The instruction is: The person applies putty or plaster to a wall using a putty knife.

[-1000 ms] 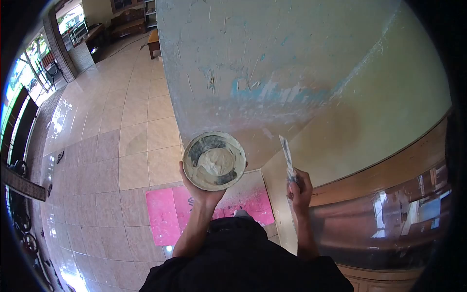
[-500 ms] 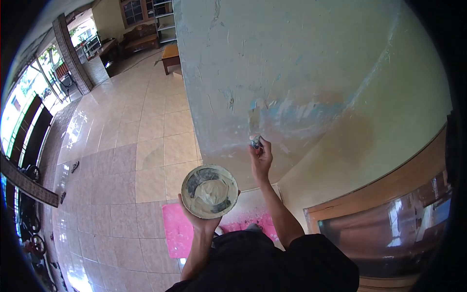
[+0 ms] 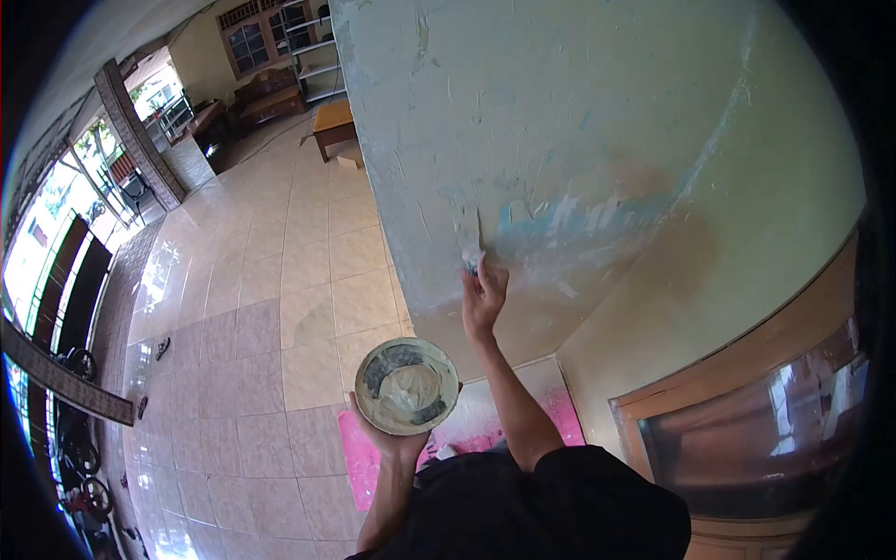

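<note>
Nearest the person, low and centre: left hand (image 3: 397,439) cupped under a round bowl (image 3: 407,385), fingers wrapped round its underside, palm up. Bowl holds pale putty in the middle, dark smears round the inner wall. Below it on the floor, a pink sheet (image 3: 359,462), partly hidden by the arm and dark sleeve.

Up and right of the bowl: right hand (image 3: 483,297) raised on an extended arm, closed around the handle of a putty knife (image 3: 469,240). Blade points up, flat against the wall (image 3: 597,112), touching it. Bowl and knife are well apart, bowl lower and left of the right forearm.

Wall around the blade is patchy: grey-white filler, scrape marks, blue streaks (image 3: 579,213) just right of the knife.

Right edge: wooden frame (image 3: 737,359) with a reflective panel.

Far left: tiled floor (image 3: 271,280) runs back to a wooden bench (image 3: 334,119) and shelving.
</note>
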